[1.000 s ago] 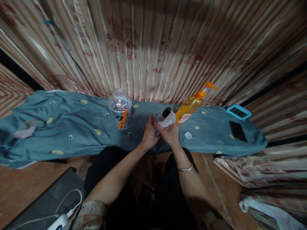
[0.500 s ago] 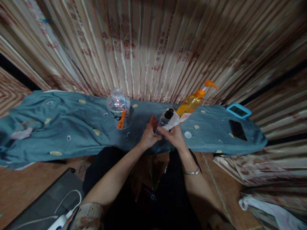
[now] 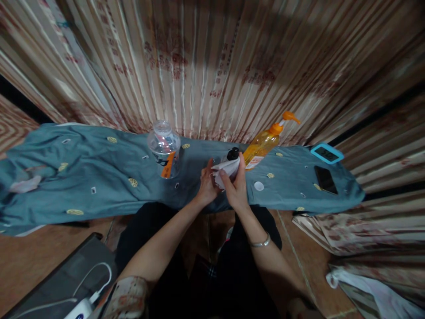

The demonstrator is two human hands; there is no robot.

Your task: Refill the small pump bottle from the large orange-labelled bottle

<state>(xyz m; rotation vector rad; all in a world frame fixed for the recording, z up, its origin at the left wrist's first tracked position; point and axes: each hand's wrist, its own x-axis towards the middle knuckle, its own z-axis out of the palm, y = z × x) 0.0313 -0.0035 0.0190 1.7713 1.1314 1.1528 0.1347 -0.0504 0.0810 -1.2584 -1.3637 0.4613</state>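
A bottle with a black top (image 3: 233, 153) stands at the middle of the cloth-covered table, its body mostly hidden by a white tissue (image 3: 229, 169). My left hand (image 3: 207, 187) is closed around the bottle's lower left side, index finger extended upward. On the other side, my right hand (image 3: 237, 188) presses the tissue against the bottle, thumb in front and fingers behind. Just beyond that hand is a pump bottle of amber liquid (image 3: 262, 146) with an orange pump. To the left stands a clear plastic bottle (image 3: 164, 150) with an orange and black label, its mouth uncapped.
The table's teal cloth (image 3: 109, 177) is wrinkled. A white round disc (image 3: 259, 186) lies right of my hands. Farther right are a black phone (image 3: 326, 180) and a blue-framed digital timer (image 3: 327, 153). A pale crumpled piece (image 3: 25, 184) lies far left. A curtain (image 3: 199, 66) hangs behind.
My right hand has swung the tissue from the bottle's right side across its front, covering the clear body. My left hand stays at the bottle's left side. The view has shifted slightly.
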